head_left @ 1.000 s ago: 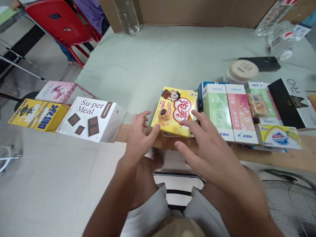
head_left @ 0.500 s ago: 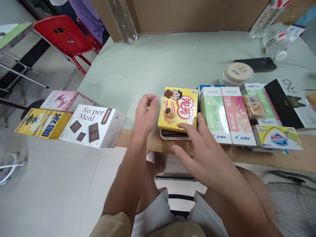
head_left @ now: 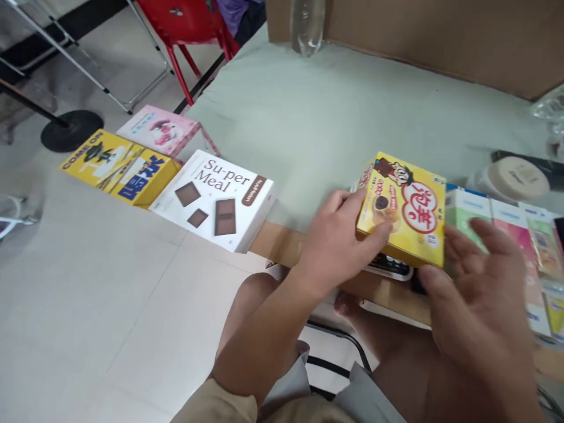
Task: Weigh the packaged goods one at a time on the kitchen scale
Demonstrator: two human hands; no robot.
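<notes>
My left hand [head_left: 333, 238] grips the left side of a yellow cream puff box [head_left: 420, 202], thumb on the printed front and the other fingers hidden behind. The box is tilted and appears lifted at its near side. My right hand [head_left: 484, 294] is open at the box's lower right corner, its thumb close to the edge; whether it touches I cannot tell. Under the box lies a flat dark thing with a pale rounded rim [head_left: 394, 269], mostly covered. Beyond my right fingers stand a green-and-white carton [head_left: 471, 208] and a pink carton [head_left: 511, 220].
At the table's left edge sit a white "Su-per Meal" box [head_left: 211, 202], a yellow box [head_left: 118, 170] and a pink box [head_left: 161, 129]. A lidded tub [head_left: 513, 179] stands at right, a clear bottle [head_left: 307, 26] by the cardboard panel [head_left: 423, 41]. A red chair [head_left: 183, 23] is behind.
My left hand has gone from beside the cream puff box to gripping it, and the box has tilted. My right hand has come off its front. The view has swung left.
</notes>
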